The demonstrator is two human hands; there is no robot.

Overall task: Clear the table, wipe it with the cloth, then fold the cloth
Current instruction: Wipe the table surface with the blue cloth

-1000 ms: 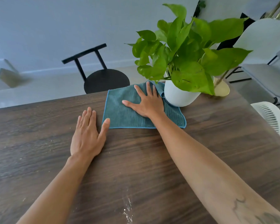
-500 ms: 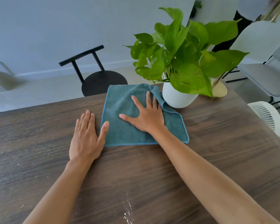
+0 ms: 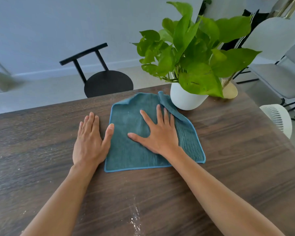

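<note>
The wooden table (image 3: 228,167) fills the view, with a wet streak near its 6 o'clock edge and pale specks toward 9 o'clock. At 1 o'clock a leafy plant in a white pot (image 3: 186,99) stands on the table, a gold saucer (image 3: 230,91) just behind it; beyond the far edge at 11 o'clock is a black chair (image 3: 107,84), and off the right edge at 3 o'clock a white fan (image 3: 278,118). The teal cloth (image 3: 126,150) lies spread near the table's centre, its far right corner rucked up just beside the pot. Over the last second it has slid from the far edge toward the person, a pulling stroke of the wipe. The right hand (image 3: 160,133) presses flat on it with fingers splayed wide, gripping nothing; the left hand (image 3: 89,142) lies flat on the bare wood at 9 o'clock of the cloth, fingers straight and together, thumb touching the cloth's left hem. Judging by this, the wiping step is under way and the near wet streak not yet reached; the plant remains on the table, so clearing looks unfinished, and folding has not begun.
</note>
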